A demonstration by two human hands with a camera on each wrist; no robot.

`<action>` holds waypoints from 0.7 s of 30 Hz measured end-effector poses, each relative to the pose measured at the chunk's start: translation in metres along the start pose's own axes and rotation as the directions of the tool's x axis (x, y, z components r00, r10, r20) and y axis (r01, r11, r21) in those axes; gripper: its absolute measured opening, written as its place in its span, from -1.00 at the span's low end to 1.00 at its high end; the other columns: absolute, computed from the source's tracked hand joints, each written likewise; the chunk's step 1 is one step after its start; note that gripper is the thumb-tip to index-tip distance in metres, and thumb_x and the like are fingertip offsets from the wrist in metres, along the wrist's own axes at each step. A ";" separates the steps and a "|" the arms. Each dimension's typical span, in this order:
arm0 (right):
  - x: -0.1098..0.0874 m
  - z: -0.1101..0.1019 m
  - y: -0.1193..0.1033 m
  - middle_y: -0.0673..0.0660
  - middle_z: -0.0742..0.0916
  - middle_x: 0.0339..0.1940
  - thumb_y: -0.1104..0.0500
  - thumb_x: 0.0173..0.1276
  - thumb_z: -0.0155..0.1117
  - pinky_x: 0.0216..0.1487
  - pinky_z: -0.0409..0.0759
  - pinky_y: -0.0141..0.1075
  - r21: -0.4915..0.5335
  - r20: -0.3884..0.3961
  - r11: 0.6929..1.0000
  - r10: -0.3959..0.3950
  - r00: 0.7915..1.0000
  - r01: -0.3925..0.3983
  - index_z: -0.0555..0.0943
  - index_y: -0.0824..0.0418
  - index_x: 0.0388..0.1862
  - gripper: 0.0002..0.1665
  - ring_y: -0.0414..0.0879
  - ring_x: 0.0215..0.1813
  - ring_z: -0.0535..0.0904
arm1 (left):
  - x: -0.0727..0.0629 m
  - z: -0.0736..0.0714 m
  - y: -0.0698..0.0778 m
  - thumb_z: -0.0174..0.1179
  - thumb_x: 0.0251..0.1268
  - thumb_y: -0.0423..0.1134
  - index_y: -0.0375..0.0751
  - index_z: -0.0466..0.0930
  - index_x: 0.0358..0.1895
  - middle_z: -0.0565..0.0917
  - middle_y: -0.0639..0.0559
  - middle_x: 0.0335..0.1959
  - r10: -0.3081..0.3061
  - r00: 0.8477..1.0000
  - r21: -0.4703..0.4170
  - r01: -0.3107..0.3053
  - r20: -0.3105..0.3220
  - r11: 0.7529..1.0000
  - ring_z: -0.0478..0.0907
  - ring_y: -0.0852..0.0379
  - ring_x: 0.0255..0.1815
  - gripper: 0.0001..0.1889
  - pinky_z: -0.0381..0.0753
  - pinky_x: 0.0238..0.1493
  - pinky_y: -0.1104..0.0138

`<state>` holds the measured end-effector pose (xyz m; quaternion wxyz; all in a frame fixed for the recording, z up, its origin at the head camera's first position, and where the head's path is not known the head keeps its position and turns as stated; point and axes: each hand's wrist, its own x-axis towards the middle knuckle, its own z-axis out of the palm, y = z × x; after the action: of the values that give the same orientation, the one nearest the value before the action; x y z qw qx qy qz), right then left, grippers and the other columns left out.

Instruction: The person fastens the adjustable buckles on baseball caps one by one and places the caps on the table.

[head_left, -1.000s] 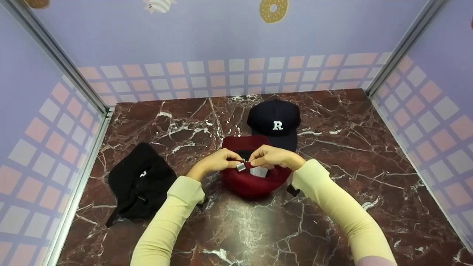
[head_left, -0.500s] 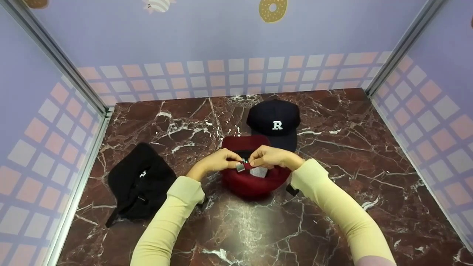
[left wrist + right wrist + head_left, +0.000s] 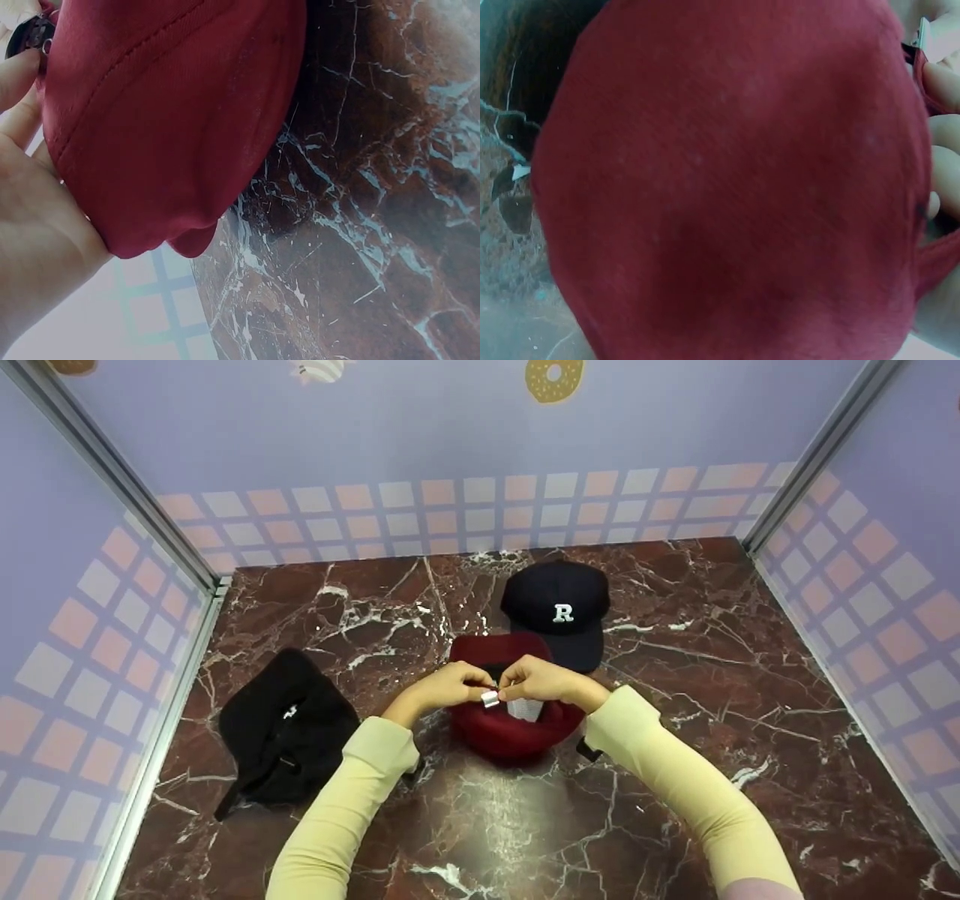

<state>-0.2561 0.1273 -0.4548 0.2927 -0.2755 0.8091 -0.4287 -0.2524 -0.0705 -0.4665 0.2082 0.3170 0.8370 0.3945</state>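
Observation:
A dark red cap point(image 3: 517, 739) lies mid-table in the head view, its brim point(image 3: 499, 646) pointing away from me and a pale lining point(image 3: 525, 709) showing inside. At its back strap, a small silver buckle point(image 3: 490, 699) catches the light. My left hand point(image 3: 450, 686) pinches the strap at the buckle between thumb and fingers. Close beside it, my right hand point(image 3: 551, 681) pinches the strap, fingertips nearly meeting the left ones. In the right wrist view the red crown point(image 3: 727, 180) hides most of the hand, with the strap point(image 3: 939, 259) looping at the right.
Behind the red cap sits a navy cap point(image 3: 556, 592) with a white R, its brim partly overlapped by the red brim. A black cap point(image 3: 289, 727) lies at the left. Patterned walls point(image 3: 480, 427) enclose the marbled table point(image 3: 720, 675) at the back and sides.
My right hand has shifted slightly left, closing the gap to my left hand so that less strap shows between them. The buckle has tilted and looks brighter. Other caps stay put.

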 end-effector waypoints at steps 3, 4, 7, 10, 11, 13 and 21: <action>-0.002 -0.002 0.000 -0.10 0.39 -0.81 0.25 0.17 0.15 -0.70 0.15 -0.48 0.040 0.014 0.999 0.017 1.000 -0.017 0.59 0.40 -0.39 -0.81 -0.31 -0.76 0.19 | -0.001 0.000 0.000 0.09 0.08 -0.34 -0.31 0.61 -0.24 0.62 -0.06 -0.35 -0.009 1.000 -0.016 0.009 -0.001 1.000 0.34 0.28 -0.43 -0.81 0.33 -0.33 0.49; -0.003 -0.004 0.000 -0.08 0.39 -0.82 0.24 0.18 0.14 -0.71 0.16 -0.47 0.054 0.016 0.998 0.030 0.999 -0.031 0.59 0.39 -0.38 -0.80 -0.31 -0.77 0.20 | -0.001 0.000 0.000 0.09 0.08 -0.35 -0.31 0.61 -0.23 0.62 -0.05 -0.36 -0.014 1.000 -0.025 0.014 -0.001 1.000 0.34 0.28 -0.44 -0.80 0.32 -0.34 0.49; -0.006 -0.010 0.001 -0.02 0.44 -0.82 0.19 0.21 0.12 -0.74 0.23 -0.46 0.088 0.015 0.993 0.076 0.997 -0.078 0.59 0.38 -0.35 -0.76 -0.27 -0.79 0.26 | -0.003 -0.002 0.000 0.08 0.08 -0.35 -0.32 0.60 -0.23 0.61 -0.04 -0.37 -0.027 1.000 -0.060 0.027 -0.003 0.998 0.33 0.27 -0.47 -0.80 0.31 -0.38 0.48; -0.009 -0.017 0.002 0.01 0.50 -0.79 0.20 0.22 0.11 -0.74 0.30 -0.44 0.115 0.021 0.987 0.109 0.994 -0.110 0.57 0.41 -0.31 -0.75 -0.24 -0.77 0.33 | -0.005 -0.004 0.000 0.07 0.11 -0.33 -0.32 0.60 -0.22 0.62 -0.05 -0.33 -0.037 0.999 -0.076 0.036 -0.006 0.996 0.34 0.27 -0.45 -0.79 0.31 -0.37 0.48; -0.010 -0.019 0.003 0.02 0.51 -0.79 0.21 0.22 0.10 -0.74 0.31 -0.45 0.118 0.029 0.987 0.107 0.994 -0.110 0.56 0.43 -0.30 -0.74 -0.24 -0.77 0.34 | -0.005 -0.004 0.000 0.07 0.12 -0.32 -0.33 0.60 -0.22 0.62 -0.06 -0.32 -0.038 0.999 -0.084 0.037 -0.006 0.996 0.35 0.27 -0.44 -0.79 0.32 -0.37 0.48; -0.011 -0.021 0.004 0.01 0.51 -0.79 0.24 0.22 0.09 -0.75 0.32 -0.46 0.128 0.050 0.987 0.091 0.995 -0.097 0.55 0.47 -0.28 -0.74 -0.25 -0.78 0.34 | -0.005 -0.005 0.000 0.07 0.14 -0.31 -0.35 0.60 -0.22 0.61 -0.06 -0.33 -0.040 0.999 -0.096 0.039 -0.005 0.995 0.34 0.28 -0.44 -0.79 0.31 -0.37 0.48; -0.011 -0.018 0.011 -0.07 0.44 -0.81 0.16 0.20 0.15 -0.80 0.21 -0.48 0.196 0.098 0.981 -0.016 0.995 -0.004 0.60 0.27 -0.37 -0.82 -0.33 -0.82 0.24 | -0.002 -0.003 -0.001 0.11 0.08 -0.32 -0.35 0.61 -0.26 0.59 0.00 -0.43 -0.013 1.000 -0.085 0.011 -0.025 0.996 0.31 0.28 -0.51 -0.80 0.29 -0.42 0.48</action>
<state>-0.2639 0.1503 -0.4534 0.3567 -0.2686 0.7466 -0.4931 -0.2528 -0.0739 -0.4657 0.2130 0.2978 0.8239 0.4327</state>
